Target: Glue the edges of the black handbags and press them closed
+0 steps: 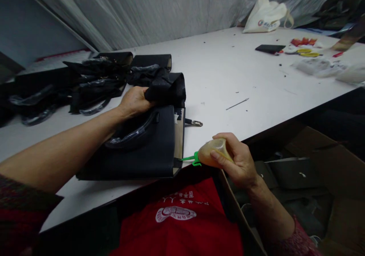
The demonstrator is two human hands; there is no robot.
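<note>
A black handbag (142, 145) lies on the white table near its front edge, its side edge showing tan. Its handle (131, 134) is wrapped in clear plastic. My left hand (135, 102) is closed on a black fabric flap (168, 88) at the bag's far side; the fingertips are hidden. In my right hand (239, 159) is a squeeze glue bottle (215, 152) with yellowish contents and a green nozzle. The nozzle's tip is at the bag's near side corner; I cannot tell whether it touches. A strap with a metal clasp (196, 123) sticks out beside the bag.
More black bags (97, 77) crowd the table's left side. A thin metal rod (237, 104) lies at mid-table. Yellow-handled scissors (306, 53), a black flat item (270, 49) and a white cloth bag (266, 18) are at the back right. A cardboard box (336, 161) with dark items stands below right.
</note>
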